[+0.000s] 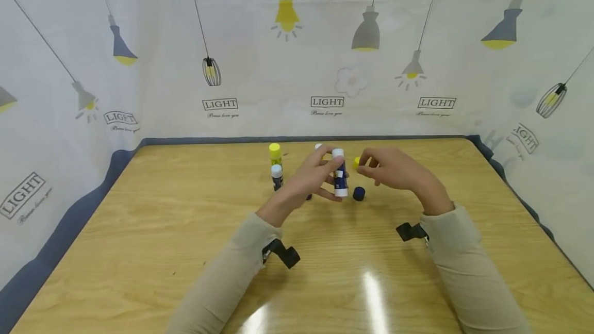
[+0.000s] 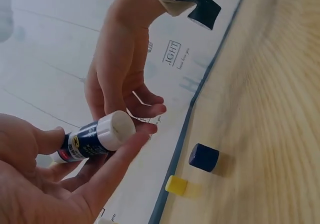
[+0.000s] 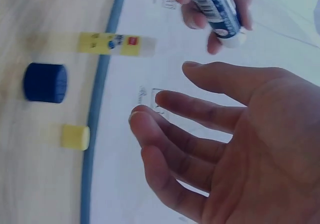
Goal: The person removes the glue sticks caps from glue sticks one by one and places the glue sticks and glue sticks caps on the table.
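Note:
My left hand [image 1: 306, 177] grips a dark blue glue stick [image 1: 341, 182] with white ends, holding it above the table between thumb and fingers. In the left wrist view the white base of the glue stick [image 2: 116, 130] points toward the right hand. Just right of it, my right hand [image 1: 392, 169] hovers with loosely bent fingers and nothing between them; the right wrist view shows its bare palm [image 3: 270, 134]. A dark blue cap [image 1: 359, 193] lies on the table below the hands. A yellow cap [image 1: 357, 163] sits farther back, partly covered by the right fingertips.
Left of the left hand stand a yellow glue stick [image 1: 275, 154] and a blue one with a white cap [image 1: 277, 177]. An uncapped yellow glue stick [image 3: 110, 44] stands behind the left hand. A printed curtain [image 1: 260, 117] hangs along the table's back edge.

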Demonstrator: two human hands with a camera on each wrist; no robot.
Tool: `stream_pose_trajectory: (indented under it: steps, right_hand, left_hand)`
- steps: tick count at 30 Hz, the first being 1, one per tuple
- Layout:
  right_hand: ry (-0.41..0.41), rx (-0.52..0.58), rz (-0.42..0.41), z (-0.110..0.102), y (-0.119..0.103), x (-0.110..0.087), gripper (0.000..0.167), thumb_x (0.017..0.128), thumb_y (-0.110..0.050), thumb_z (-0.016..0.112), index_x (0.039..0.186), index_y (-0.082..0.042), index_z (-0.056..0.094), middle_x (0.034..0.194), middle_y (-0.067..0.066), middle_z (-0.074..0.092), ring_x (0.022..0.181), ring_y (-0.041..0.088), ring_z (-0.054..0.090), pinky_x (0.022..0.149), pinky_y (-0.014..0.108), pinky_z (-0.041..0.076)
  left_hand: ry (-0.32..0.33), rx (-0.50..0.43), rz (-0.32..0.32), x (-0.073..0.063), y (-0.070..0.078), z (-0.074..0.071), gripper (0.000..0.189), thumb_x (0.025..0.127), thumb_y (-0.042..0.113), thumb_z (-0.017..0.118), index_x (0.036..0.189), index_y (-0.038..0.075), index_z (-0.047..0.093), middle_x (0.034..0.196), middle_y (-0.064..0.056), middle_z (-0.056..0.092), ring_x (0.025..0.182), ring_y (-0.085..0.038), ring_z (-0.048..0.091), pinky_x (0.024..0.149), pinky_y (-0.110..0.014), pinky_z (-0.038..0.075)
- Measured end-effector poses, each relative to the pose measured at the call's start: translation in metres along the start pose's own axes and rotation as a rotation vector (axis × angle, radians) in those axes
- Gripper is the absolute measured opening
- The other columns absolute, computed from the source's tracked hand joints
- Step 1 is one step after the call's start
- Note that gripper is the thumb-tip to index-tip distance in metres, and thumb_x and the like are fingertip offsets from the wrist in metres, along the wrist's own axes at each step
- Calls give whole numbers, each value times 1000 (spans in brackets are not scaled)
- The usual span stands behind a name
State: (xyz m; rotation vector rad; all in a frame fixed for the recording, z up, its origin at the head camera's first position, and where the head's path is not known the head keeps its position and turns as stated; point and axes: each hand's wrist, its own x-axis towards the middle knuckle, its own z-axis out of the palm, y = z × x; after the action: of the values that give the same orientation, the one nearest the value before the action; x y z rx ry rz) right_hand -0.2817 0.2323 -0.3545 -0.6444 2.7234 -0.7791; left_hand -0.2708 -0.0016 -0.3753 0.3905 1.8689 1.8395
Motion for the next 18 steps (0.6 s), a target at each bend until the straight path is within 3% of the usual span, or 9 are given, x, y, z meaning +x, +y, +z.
stream_pose_trajectory:
  steps: [5,12,18]
  right_hand:
    - [49,4,-35,-4,-15,-2,24,107,-27,58,119,-8,66,106,13,74,71,15,67,69,36,56]
    - [96,11,-66,-9,-30,-9,24,107,-30,58,120,-11,65,101,8,73,69,14,68,70,36,57]
    - [119,37,-144,-3,-44,-14,25,107,-33,57,121,-13,64,95,4,72,67,12,67,70,35,56]
  left_hand:
    - [-6,-49,-29,-10,-2,-13,34,110,40,48,135,18,47,115,-18,65,97,-37,73,83,-60,60]
    - [77,60,-42,-21,-6,-23,47,102,26,67,145,24,47,128,-24,65,102,-35,73,74,-50,64]
    - [92,165,-15,-38,-17,-26,53,103,24,67,149,24,42,123,-20,70,107,-45,70,73,-52,63]
